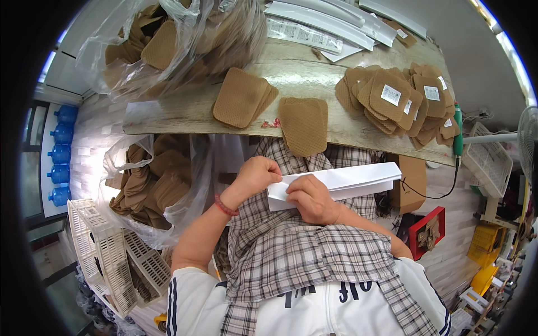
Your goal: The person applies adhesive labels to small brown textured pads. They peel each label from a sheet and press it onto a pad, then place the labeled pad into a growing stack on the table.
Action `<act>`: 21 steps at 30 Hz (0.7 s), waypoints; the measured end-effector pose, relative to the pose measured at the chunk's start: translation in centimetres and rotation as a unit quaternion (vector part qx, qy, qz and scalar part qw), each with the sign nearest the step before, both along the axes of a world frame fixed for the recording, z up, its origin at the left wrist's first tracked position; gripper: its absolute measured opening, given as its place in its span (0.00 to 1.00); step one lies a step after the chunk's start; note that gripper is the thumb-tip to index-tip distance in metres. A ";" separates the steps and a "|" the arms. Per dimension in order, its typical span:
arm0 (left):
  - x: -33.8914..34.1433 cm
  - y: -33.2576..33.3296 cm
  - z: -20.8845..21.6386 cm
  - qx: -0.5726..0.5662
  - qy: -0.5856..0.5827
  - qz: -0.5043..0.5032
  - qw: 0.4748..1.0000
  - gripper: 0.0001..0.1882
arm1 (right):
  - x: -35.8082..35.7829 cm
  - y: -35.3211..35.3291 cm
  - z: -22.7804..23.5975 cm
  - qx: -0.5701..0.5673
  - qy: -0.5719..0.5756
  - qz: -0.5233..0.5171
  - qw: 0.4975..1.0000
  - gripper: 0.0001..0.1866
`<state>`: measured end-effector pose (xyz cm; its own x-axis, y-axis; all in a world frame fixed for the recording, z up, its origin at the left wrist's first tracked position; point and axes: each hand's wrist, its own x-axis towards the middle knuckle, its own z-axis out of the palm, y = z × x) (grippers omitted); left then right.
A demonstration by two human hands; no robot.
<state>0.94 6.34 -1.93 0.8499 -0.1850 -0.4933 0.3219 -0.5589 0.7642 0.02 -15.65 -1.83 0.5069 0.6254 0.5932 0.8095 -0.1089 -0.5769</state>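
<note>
A long white folded sheet, like a flat carton or paper sleeve (347,180), lies across my lap below the table's edge. My left hand (256,175) is closed on its left end, a red band on the wrist. My right hand (310,200) presses and grips the sheet near its left-middle, fingers curled over the fold. A tan padded patch (303,124) hangs over the edge of the wooden table (185,115) just above my hands. Another tan stack (242,97) lies to its left.
A heap of tan patches with white labels (400,101) sits at the table's right. Clear bags of patches rest on the table's left (168,45) and below it (151,185). White crates (112,257) stand left, white sleeves (330,22) at the back, a red tray (428,229) at right.
</note>
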 end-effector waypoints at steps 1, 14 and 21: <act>-0.2 -0.3 0.1 -0.004 -0.031 0.005 0.999 0.06 | 0.0 -0.3 0.4 0.008 -0.010 -0.004 1.000 0.13; -0.2 -2.9 2.7 0.115 -0.444 -0.082 0.885 0.03 | 11.9 -1.2 1.7 0.085 0.425 -0.183 0.883 0.02; 0.5 -2.9 2.2 0.113 -0.437 -0.087 0.888 0.01 | 11.9 0.3 0.3 0.007 0.357 -0.262 0.896 0.03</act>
